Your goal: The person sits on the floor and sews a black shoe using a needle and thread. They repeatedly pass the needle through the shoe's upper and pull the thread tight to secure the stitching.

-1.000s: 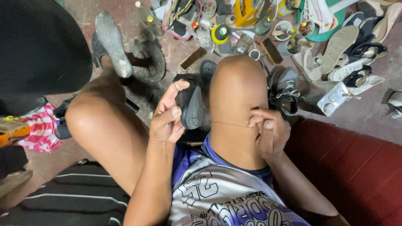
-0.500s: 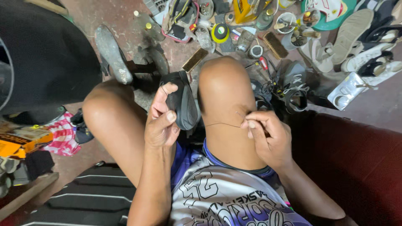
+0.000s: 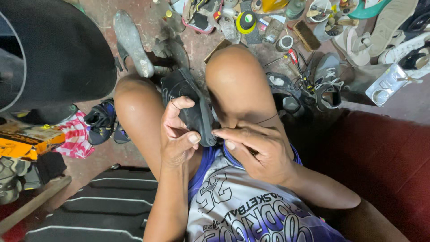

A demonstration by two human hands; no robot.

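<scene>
A black shoe (image 3: pixel 190 105) rests between my bare knees, sole edge facing me. My left hand (image 3: pixel 175 134) grips its near side, thumb pressed against the sole rim. My right hand (image 3: pixel 255 150) is at the shoe's heel end, fingertips pinched together on a thin dark thread (image 3: pixel 264 120) that runs back over my right thigh. Whether a needle is between the fingers cannot be made out.
Several shoes, soles, a brush (image 3: pixel 306 35), tape rolls and small tools litter the floor beyond my knees. A metal shoe last (image 3: pixel 132 42) stands at the left. A large black round object (image 3: pixel 58 54) fills the upper left; a red seat (image 3: pixel 385 166) lies to the right.
My right hand has moved left from my thigh up to the shoe's heel, shortening the stretched thread. The left hand has shifted its hold on the shoe. The camera has dropped closer.
</scene>
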